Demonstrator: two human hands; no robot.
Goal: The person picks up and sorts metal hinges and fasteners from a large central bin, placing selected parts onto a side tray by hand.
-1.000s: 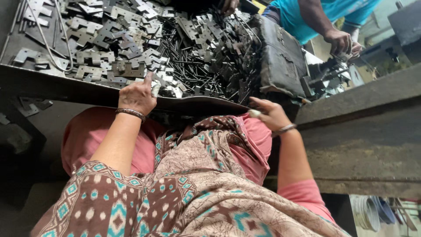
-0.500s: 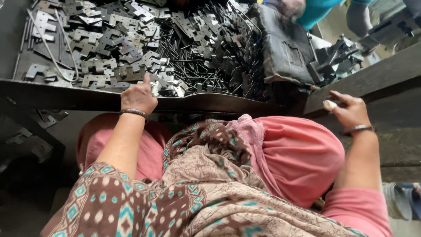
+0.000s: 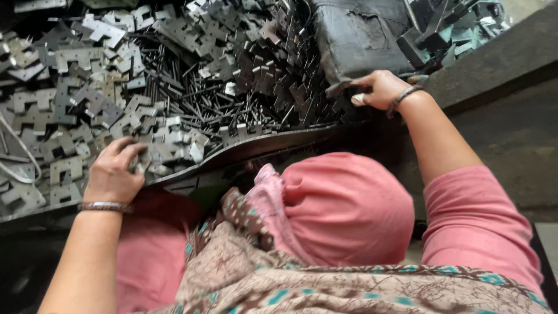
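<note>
My left hand (image 3: 113, 171) lies at the near left edge of a dark metal tray (image 3: 273, 142), its fingers curled over some flat notched metal plates (image 3: 75, 110). A heap of thin dark metal pins (image 3: 232, 102) fills the tray's middle. To the right of the pins, my right hand (image 3: 381, 88) reaches over the tray rim and pinches the lower edge of a dark grey sack (image 3: 360, 35) lying on the parts. Each wrist wears a bangle. Pink cloth covers my knees (image 3: 343, 209) below the tray.
More bent metal brackets (image 3: 459, 23) are piled at the top right beyond the sack. A heavy dark ledge (image 3: 500, 64) runs along the right side. A pale cable (image 3: 17, 157) loops over the plates at the far left.
My right hand has moved from the right-hand ledge to the sack's edge and taken hold of it. My left hand has slid forward from the tray rim onto the plates.
</note>
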